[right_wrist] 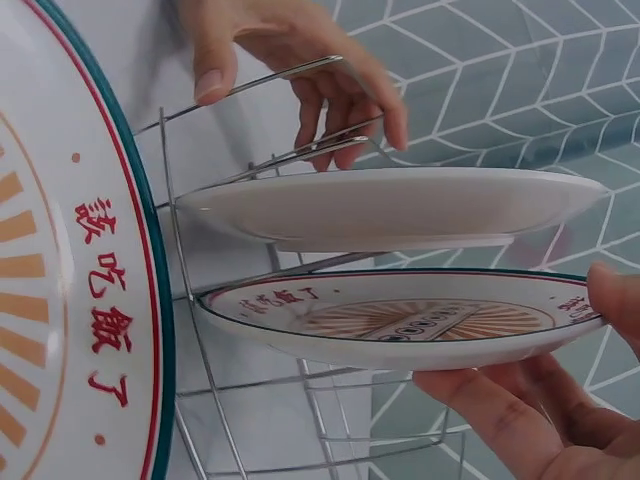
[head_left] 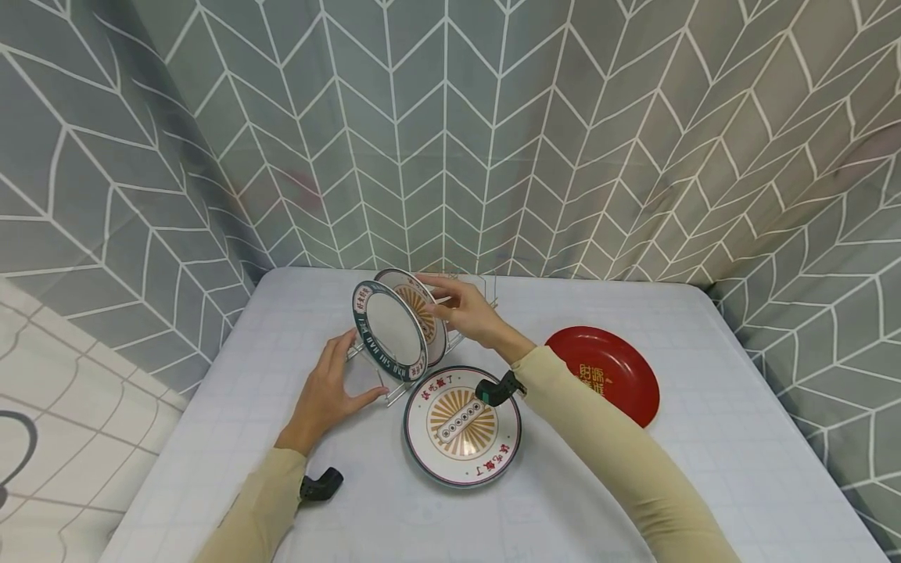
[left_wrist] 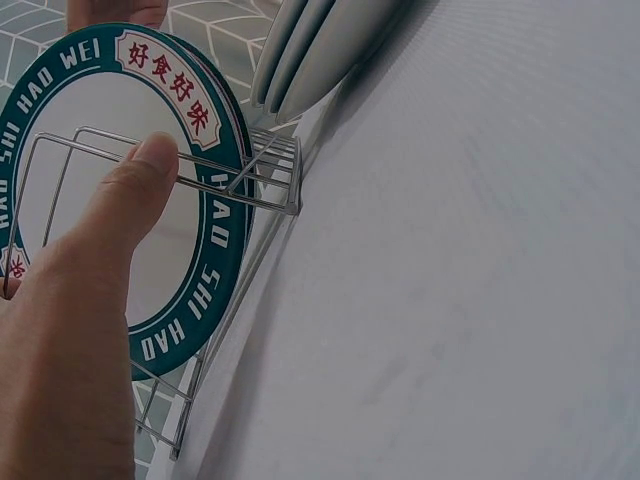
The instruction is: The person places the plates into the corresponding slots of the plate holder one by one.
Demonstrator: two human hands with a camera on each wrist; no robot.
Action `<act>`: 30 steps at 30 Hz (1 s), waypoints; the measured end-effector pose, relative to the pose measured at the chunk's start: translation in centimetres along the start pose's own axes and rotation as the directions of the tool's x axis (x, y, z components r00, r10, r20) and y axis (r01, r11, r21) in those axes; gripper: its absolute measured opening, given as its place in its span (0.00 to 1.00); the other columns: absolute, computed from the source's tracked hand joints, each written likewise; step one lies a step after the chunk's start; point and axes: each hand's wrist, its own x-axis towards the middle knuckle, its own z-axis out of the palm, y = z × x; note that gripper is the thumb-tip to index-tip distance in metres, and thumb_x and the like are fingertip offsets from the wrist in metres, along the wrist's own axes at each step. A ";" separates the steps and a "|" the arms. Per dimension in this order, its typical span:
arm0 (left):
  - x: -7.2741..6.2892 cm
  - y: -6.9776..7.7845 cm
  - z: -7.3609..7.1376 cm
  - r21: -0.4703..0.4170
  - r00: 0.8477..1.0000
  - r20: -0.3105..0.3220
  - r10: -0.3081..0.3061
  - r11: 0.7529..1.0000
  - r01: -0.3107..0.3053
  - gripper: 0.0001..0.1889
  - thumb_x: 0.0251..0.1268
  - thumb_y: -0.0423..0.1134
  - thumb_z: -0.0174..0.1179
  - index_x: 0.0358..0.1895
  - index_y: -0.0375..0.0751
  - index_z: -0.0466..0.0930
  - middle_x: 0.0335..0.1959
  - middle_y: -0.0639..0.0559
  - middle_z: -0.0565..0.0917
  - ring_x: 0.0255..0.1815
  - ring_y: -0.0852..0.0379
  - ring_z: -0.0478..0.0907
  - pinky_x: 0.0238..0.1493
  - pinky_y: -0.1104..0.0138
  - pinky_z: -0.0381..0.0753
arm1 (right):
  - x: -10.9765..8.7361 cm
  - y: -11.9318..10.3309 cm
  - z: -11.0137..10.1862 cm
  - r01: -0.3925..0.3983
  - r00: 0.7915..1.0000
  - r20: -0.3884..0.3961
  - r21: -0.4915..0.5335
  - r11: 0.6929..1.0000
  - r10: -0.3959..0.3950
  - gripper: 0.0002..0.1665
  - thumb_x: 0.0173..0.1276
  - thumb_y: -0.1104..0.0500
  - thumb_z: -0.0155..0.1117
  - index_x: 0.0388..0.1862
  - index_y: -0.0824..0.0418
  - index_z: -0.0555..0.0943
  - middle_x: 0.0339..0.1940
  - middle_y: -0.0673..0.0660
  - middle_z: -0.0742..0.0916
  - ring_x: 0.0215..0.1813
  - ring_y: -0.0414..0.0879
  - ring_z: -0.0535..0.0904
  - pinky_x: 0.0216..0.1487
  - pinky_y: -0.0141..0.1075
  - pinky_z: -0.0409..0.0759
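My right hand (head_left: 468, 309) pinches the rim of a white plate with an orange sunburst (right_wrist: 430, 318). That plate stands on edge in a wire dish rack (left_wrist: 270, 206), thumb on its patterned face and fingers behind. Just left of it, a plate with a green lettered rim (head_left: 387, 324) leans in the rack, its pale underside toward the sunburst plate in the right wrist view. My left hand (head_left: 327, 395) grips the rack's left end, with the thumb (left_wrist: 150, 165) against the upper wire. Part of the rack is hidden behind the plates.
In front of the rack lies a stack of sunburst plates (head_left: 461, 461). A red oval plate with gold characters (head_left: 619, 367) lies to the right, partly behind my right sleeve. A patterned curtain (head_left: 450, 141) hangs behind the white table (head_left: 338, 301).
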 end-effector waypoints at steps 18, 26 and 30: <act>0.2 0.0 -0.3 0.006 1.000 -0.003 -0.003 1.000 0.003 0.60 0.36 0.58 0.78 0.73 0.32 0.58 0.64 0.40 0.71 0.65 0.48 0.70 0.67 0.57 0.73 | -0.1 0.8 0.3 0.025 0.999 0.030 -0.015 1.000 -0.024 0.32 0.75 0.62 0.55 0.76 0.51 0.63 0.60 0.64 0.80 0.55 0.56 0.81 0.42 0.38 0.84; 0.1 0.0 -0.1 -0.010 1.000 -0.015 0.003 1.000 -0.003 0.60 0.36 0.60 0.78 0.72 0.33 0.59 0.63 0.38 0.71 0.64 0.48 0.71 0.66 0.58 0.74 | -0.6 0.9 0.0 0.039 0.999 0.006 -0.031 0.999 -0.039 0.33 0.74 0.60 0.57 0.76 0.52 0.63 0.64 0.65 0.78 0.61 0.57 0.78 0.53 0.48 0.85; 0.0 0.0 0.1 -0.017 1.000 -0.021 0.012 1.000 -0.012 0.60 0.37 0.62 0.77 0.73 0.33 0.59 0.63 0.39 0.71 0.64 0.47 0.71 0.68 0.62 0.72 | -1.9 0.2 -1.2 0.091 0.995 -0.047 0.024 0.996 -0.090 0.33 0.73 0.62 0.58 0.75 0.55 0.64 0.67 0.65 0.77 0.67 0.56 0.75 0.65 0.51 0.78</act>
